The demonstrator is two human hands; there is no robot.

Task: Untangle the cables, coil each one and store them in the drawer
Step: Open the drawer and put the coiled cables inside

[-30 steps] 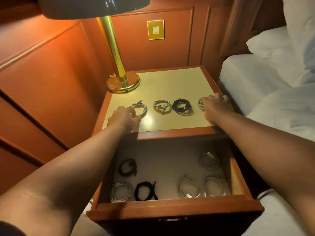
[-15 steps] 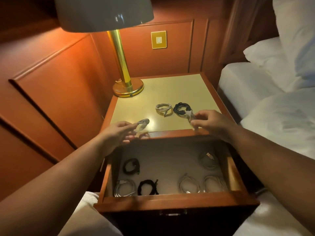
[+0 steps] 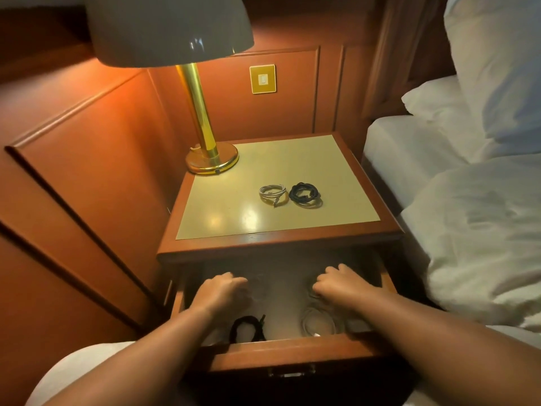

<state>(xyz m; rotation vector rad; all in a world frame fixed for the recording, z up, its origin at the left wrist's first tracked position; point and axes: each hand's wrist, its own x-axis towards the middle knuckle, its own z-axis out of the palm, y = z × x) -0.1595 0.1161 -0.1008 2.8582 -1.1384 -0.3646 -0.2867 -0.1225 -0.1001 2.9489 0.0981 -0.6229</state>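
Note:
The nightstand's drawer stands pulled out. Both of my hands reach down into it, backs up and fingers curled. My left hand is at the drawer's left, my right hand at its right. Each grips a light coiled cable that is mostly hidden under its fingers. In front of my hands, a black coiled cable and a white coiled cable lie on the drawer floor. On the nightstand top, a white coil and a black coil lie side by side.
A brass lamp stands on the back left corner of the nightstand, its shade overhanging the top. A bed with white covers presses against the right side. Wood panelling runs along the left and back.
Both hands lifted a coiled cable off the tabletop's front edge and moved down into the drawer. Two coils remain on top. The camera tilted and shifted closer.

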